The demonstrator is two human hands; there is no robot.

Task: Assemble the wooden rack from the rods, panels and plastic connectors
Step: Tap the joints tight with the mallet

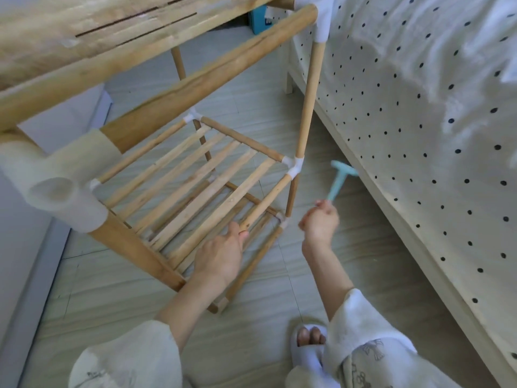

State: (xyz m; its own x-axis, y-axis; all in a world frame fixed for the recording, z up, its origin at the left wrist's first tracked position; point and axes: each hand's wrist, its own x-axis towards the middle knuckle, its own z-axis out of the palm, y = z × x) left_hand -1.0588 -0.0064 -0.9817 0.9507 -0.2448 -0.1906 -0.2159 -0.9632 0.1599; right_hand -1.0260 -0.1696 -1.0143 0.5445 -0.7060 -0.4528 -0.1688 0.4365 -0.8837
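Note:
A wooden rack (193,175) of rods and slatted panels stands on the floor, seen from above. White plastic connectors join its corners; one (293,165) sits at the middle shelf's right corner, and a large one (64,180) is close to the camera at the left. My left hand (221,253) grips the front rod (265,203) of the middle shelf near its lower end. My right hand (320,219) holds the handle of a small light-blue plastic hammer (340,177), raised just right of that corner connector.
A bed (419,121) with a white dotted cover and a pale wooden frame runs along the right. A white wall or board (16,247) is at the left. My slippered foot (309,343) stands on the pale floor. A blue box (258,19) lies beyond the rack.

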